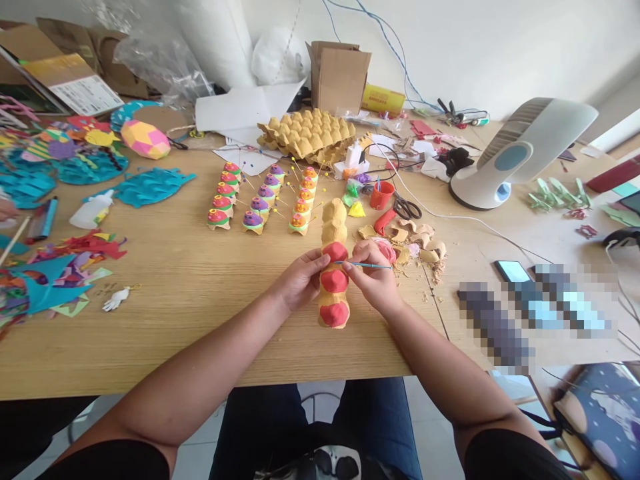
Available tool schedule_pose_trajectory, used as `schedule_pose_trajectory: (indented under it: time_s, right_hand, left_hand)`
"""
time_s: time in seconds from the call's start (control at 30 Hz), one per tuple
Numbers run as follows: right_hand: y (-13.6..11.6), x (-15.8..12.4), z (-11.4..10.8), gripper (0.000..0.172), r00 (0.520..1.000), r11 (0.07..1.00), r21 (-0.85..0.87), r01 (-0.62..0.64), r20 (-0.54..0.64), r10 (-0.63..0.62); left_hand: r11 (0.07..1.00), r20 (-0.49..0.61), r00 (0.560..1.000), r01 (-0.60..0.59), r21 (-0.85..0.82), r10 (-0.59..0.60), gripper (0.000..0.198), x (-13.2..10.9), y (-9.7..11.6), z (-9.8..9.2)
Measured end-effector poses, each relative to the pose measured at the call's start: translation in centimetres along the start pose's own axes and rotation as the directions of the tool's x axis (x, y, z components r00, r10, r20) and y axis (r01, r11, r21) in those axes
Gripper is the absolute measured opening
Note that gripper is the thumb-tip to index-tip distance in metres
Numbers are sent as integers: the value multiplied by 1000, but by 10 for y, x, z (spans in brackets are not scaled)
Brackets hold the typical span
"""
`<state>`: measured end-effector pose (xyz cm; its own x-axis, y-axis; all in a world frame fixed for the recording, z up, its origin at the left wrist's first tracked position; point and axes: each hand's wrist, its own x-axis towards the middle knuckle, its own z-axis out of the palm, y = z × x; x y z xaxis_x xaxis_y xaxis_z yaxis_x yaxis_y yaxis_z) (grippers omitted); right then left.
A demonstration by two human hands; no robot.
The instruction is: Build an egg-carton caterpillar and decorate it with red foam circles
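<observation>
A strip of egg-carton cups (pixel 334 267) lies lengthwise on the wooden table (pixel 200 320), its three nearest domes painted red and the far ones bare cardboard. My left hand (pixel 300 279) is closed round the strip's left side. My right hand (pixel 373 275) pinches a thin blue paintbrush (pixel 364 265) whose tip points left and touches the second red dome.
Three rows of painted carton caterpillars (pixel 263 197) stand behind. A stack of egg trays (pixel 307 135), a red paint cup (pixel 382 195), scissors (pixel 406 208), carton scraps (pixel 417 241), a desk fan (pixel 520 150), a phone (pixel 513 271), a glue bottle (pixel 93 210) and coloured paper crafts (pixel 55 160) surround them.
</observation>
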<state>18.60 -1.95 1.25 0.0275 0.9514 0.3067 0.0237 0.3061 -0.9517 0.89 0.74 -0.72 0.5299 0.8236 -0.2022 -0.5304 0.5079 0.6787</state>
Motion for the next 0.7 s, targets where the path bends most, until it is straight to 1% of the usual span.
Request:
schedule_pose_trajectory:
  time_s: [0.2,0.47,0.5,0.57,0.63,0.7]
  right_hand:
    - [0,0,-1,21,995,993,-76,92,32,-90]
    - [2,1,-1,26,999,1000,21,11,34,-11]
    - [0,2,0,27,1000,998,67,-11,19,10]
    - [-5,3,0,31,996,972,219,-81,-16,87]
    - [-14,5,-4,38,984,906,396,-151,-28,176]
    - [-25,7,-12,43,978,832,523,-185,15,208]
  left_hand:
    - [1000,18,1000,3,4,-3,33,0,0,-1]
    - [1000,45,999,6,14,-7,30,-1,3,0]
    - [1000,44,999,7,16,-8,29,-2,3,0]
    - [1000,30,999,14,18,-14,28,-2,4,1]
    - [1000,10,1000,22,15,-22,27,-2,4,1]
    - [1000,-1,1000,25,11,-25,27,-1,4,1]
